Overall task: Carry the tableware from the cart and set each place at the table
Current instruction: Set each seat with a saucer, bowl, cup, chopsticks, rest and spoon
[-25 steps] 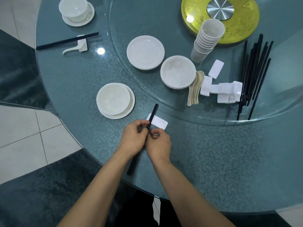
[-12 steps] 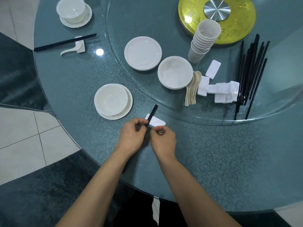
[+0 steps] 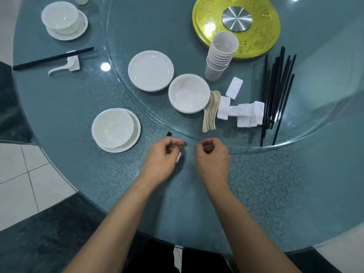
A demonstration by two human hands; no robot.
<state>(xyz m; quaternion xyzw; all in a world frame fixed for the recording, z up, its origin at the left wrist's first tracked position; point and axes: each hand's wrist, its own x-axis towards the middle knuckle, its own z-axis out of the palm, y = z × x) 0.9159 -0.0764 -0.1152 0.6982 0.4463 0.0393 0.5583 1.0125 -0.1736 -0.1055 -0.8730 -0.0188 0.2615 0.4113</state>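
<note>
My left hand [image 3: 162, 157] lies curled over a pair of black chopsticks [image 3: 168, 133] on the blue glass table [image 3: 256, 184]. Only their far tip shows past my knuckles. A corner of the white chopstick rest [image 3: 178, 157] peeks out under the same hand. My right hand [image 3: 213, 155] hovers a short gap to the right, fingers curled, with nothing visible in them. A white bowl on a plate [image 3: 115, 130] stands just left of the chopsticks.
The glass turntable [image 3: 137, 20] holds a plate [image 3: 150, 70], a bowl [image 3: 188, 93], stacked cups [image 3: 220, 58], spoons [image 3: 211, 111], several white rests [image 3: 243, 114] and loose chopsticks [image 3: 277, 91]. A finished setting with bowl [image 3: 60, 18], chopsticks and spoon [image 3: 66, 65] lies far left.
My hands were together on the chopsticks over the rest; now my right hand has pulled away to the right. My left hand covers more of the chopsticks and rest.
</note>
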